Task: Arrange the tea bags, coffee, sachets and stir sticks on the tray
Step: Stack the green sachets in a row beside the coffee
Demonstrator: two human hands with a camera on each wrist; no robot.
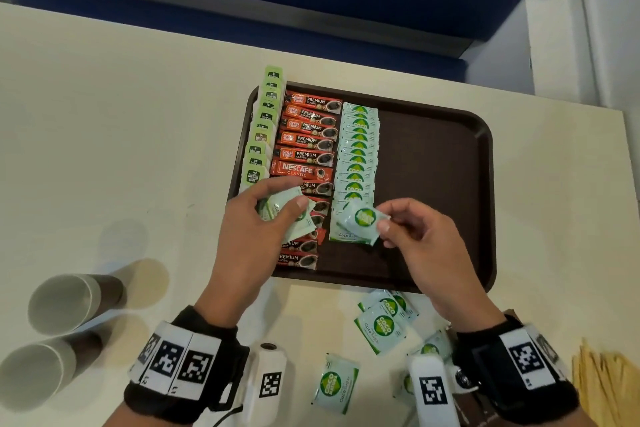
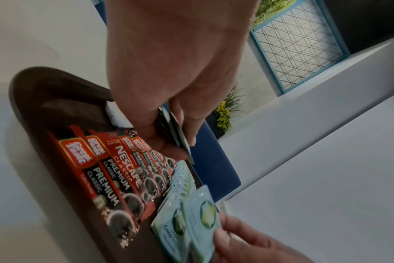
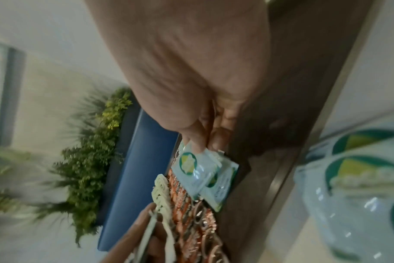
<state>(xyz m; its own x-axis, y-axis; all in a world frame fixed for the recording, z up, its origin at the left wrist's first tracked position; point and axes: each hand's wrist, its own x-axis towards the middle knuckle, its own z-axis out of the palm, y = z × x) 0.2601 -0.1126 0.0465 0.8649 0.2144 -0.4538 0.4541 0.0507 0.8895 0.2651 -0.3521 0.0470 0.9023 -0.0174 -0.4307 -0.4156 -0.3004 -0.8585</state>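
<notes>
A brown tray (image 1: 433, 156) holds three columns: green tea bags (image 1: 261, 128) along its left rim, red coffee sticks (image 1: 306, 142) beside them, pale green sugar sachets (image 1: 358, 149) to their right. My left hand (image 1: 273, 208) grips a small stack of sugar sachets (image 1: 289, 215) over the coffee column; the stack (image 2: 178, 135) shows edge-on in the left wrist view. My right hand (image 1: 384, 222) pinches one sugar sachet (image 1: 362, 220) by its right edge, just above the near end of the sachet column, and the same sachet (image 3: 196, 170) appears in the right wrist view.
Loose sugar sachets (image 1: 382, 326) lie on the white table in front of the tray. Wooden stir sticks (image 1: 604, 381) are piled at the near right corner. Two paper cups (image 1: 69, 302) lie on their sides at the near left. The tray's right half is bare.
</notes>
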